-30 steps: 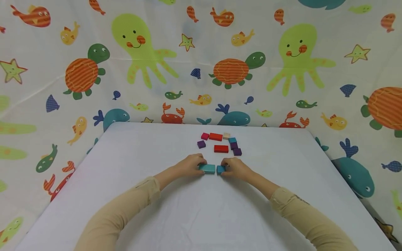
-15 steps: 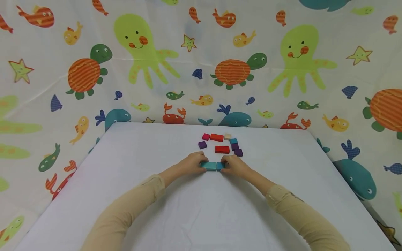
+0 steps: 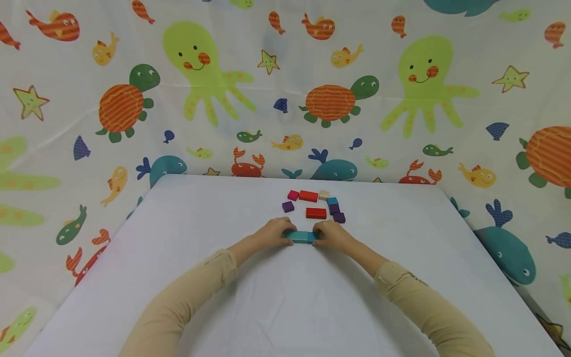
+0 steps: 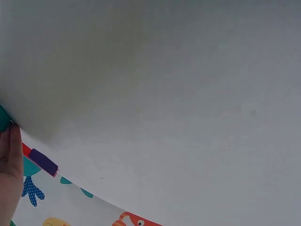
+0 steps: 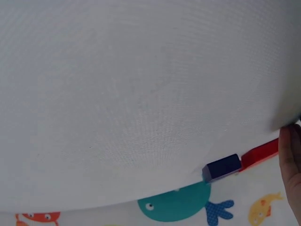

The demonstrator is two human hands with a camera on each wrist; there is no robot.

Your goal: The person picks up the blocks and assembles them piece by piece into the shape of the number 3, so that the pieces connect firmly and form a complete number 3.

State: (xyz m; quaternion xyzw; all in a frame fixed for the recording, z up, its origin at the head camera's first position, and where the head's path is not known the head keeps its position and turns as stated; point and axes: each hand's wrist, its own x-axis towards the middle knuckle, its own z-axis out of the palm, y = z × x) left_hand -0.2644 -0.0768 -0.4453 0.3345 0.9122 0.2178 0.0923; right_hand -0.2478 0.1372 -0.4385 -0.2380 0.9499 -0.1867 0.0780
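In the head view my left hand (image 3: 274, 233) pinches the left end of a long teal block (image 3: 299, 237) lying flat on the white table. My right hand (image 3: 332, 235) grips a shorter blue block (image 3: 311, 238), largely covered by its fingers. The two blocks meet end to end in one line. The left wrist view catches a corner of the teal block (image 4: 3, 118) above the left fingers (image 4: 14, 146). At the right wrist view's edge only the right fingers (image 5: 286, 150) show.
Behind the hands lie a red block (image 3: 315, 213), another red block (image 3: 308, 196), a pink block (image 3: 293, 195), a beige block (image 3: 323, 195), a blue block (image 3: 332, 201) and several purple blocks (image 3: 288, 206). A sea-animal print curtain (image 3: 285, 99) hangs behind the table (image 3: 285, 307).
The gap between the teal and blue blocks has closed as the hands came together. Both hands moved slightly away from the person, then stayed nearly still over the last half second.
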